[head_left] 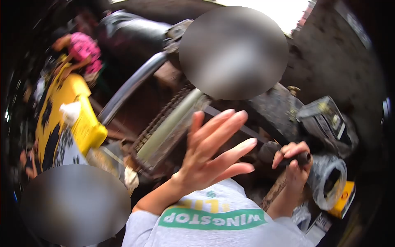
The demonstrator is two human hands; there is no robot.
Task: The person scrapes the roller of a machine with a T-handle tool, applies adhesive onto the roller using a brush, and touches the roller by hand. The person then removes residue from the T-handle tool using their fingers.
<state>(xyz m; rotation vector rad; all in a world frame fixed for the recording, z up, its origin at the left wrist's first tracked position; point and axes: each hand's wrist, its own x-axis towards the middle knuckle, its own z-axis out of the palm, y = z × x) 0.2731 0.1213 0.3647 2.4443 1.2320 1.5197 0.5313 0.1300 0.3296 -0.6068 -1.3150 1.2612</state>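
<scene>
My left hand (216,150) is raised in front of my chest, fingers spread and nothing in them. Beyond it lies a machine frame with a pale green bar (170,129) and a chain (162,117) running alongside. On the right, my right hand (294,160) has its fingers wrapped round a short dark cylinder (303,157) with a round hole in its visible end. What kind of part it is, I cannot make out. A brown, rough-surfaced bar (275,191) is beside my right forearm.
A person in a pink shirt (85,51) leans over yellow material (70,99) at the left. A curved metal tube (133,84) rises beyond the machine. At the right are a plastic-covered box (327,123), a clear plastic roll (319,185) and a yellow box (343,200). Two blurred ovals hide areas.
</scene>
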